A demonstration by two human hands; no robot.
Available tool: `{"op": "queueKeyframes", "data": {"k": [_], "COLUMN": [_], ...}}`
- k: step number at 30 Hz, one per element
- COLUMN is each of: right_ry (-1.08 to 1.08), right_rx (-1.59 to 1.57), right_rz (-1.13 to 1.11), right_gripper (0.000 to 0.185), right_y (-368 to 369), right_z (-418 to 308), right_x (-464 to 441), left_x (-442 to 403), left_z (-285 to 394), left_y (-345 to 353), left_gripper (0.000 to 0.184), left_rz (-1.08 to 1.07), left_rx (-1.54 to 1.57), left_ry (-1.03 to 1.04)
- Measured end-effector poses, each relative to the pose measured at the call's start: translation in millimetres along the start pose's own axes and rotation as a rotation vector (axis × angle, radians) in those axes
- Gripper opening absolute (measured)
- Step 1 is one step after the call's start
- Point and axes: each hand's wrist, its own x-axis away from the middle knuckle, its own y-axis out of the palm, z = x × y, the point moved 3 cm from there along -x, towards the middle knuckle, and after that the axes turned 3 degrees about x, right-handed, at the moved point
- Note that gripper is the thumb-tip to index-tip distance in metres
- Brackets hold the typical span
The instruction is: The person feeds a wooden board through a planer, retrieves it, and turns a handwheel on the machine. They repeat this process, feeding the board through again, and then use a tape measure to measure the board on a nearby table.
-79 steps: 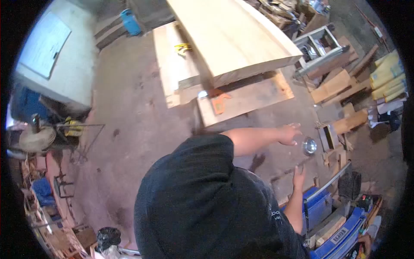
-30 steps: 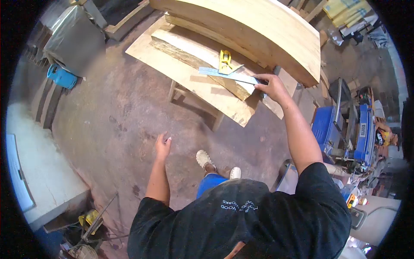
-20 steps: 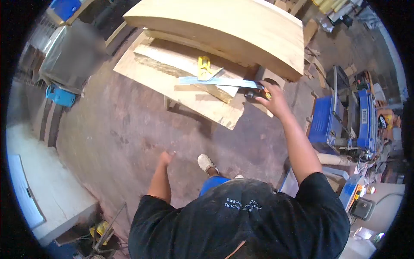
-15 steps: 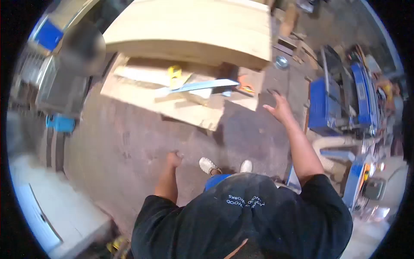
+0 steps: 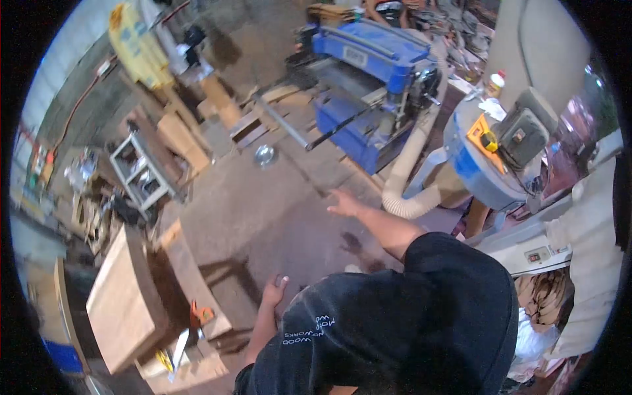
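My right hand [image 5: 343,203] reaches forward over the floor [image 5: 263,217], fingers spread and holding nothing. It is nearest to the blue planer machine [image 5: 355,125] and the ribbed hose [image 5: 411,201], apart from both. Lower down, close to my body, my left hand [image 5: 274,289] hangs with its thumb held away from its fingers, nothing visible in it. To its left is the wooden workpiece [image 5: 125,299], a large pale block above a lower board [image 5: 187,276]. An orange-handled tool [image 5: 202,313] and a metal straight strip [image 5: 180,349] lie on that lower board.
A round metal object [image 5: 265,156] sits on the floor ahead. A metal frame [image 5: 141,171] leans at the left among planks. On the right, a blue drum [image 5: 461,148] carries a yellow square tool [image 5: 486,139] and a bottle [image 5: 495,84].
My view has swung to the right: the wooden workpiece has gone from ahead to the lower left, and the blue planer now stands ahead. Both hands still look free of objects.
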Motion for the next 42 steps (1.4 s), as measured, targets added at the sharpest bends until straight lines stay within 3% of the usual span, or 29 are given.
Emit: {"op": "queueKeyframes", "data": {"k": [2, 3, 6, 10, 13, 17, 19, 22, 23, 26, 30, 31, 33, 37, 40, 42], "right_ry": [0.034, 0.047, 0.102, 0.292, 0.221, 0.433, 0.502, 0.541, 0.680, 0.576, 0.575, 0.582, 0.610, 0.730, 0.820, 0.844], "right_rx": [0.022, -0.035, -0.140, -0.207, -0.194, -0.168, 0.011, -0.104, -0.012, -0.105, -0.004, 0.047, 0.047, 0.069, 0.041, 0.190], "right_rz": [0.014, 0.038, 0.118, 0.153, 0.269, 0.178, 0.295, 0.427, 0.403, 0.573, 0.694, 0.753, 0.832, 0.919, 0.993, 1.094], "right_gripper": [0.071, 0.071, 0.070, 0.066, 0.066, 0.065, 0.064, 0.064, 0.065, 0.061, 0.056, 0.056, 0.057, 0.059, 0.062, 0.058], "right_y": [-21, -32, -45, -62, -38, -78, -72, -110, -92, -137, -163, -175, -193, -220, -264, -292], "right_z": [27, 41, 86, 104, 148, 137, 162, 124, 156, 101, 106, 110, 121, 178, 193, 214], "right_x": [-9, -17, -41, -42, -58, -81, -108, -134, -153, -176, -187, -184, -173, -162, -154, -151], "left_x": [-32, -61, -116, -193, -255, -356, -397, -472, -497, -561, -614, -627, -650, -647, -657, -656], "left_z": [60, 65, 97, 94, 89, 111, 160, 208, 220, 263, 312, 322, 324, 329, 320, 328], "left_y": [-17, -24, -39, -49, -54, -71, -87, -103, -107, -110, -104, -101, -90, -80, -72, -72], "left_gripper": [0.060, 0.057, 0.056, 0.059, 0.058, 0.057, 0.058, 0.058, 0.058, 0.060, 0.062, 0.062, 0.057, 0.049, 0.045, 0.043], "left_rz": [0.054, 0.105, 0.072, 0.017, -0.009, 0.016, 0.063, 0.009, -0.010, -0.016, -0.127, -0.129, -0.337, -0.412, -0.338, -0.460], "left_rx": [0.044, -0.156, -0.256, -0.349, -0.322, -0.270, -0.356, -0.323, -0.329, -0.402, -0.559, -0.560, -0.592, -0.797, -0.879, -0.866], "left_ry": [0.027, 0.112, 0.078, 0.102, 0.111, 0.287, 0.393, 0.481, 0.494, 0.727, 0.858, 0.873, 0.749, 0.726, 0.786, 0.635]}}
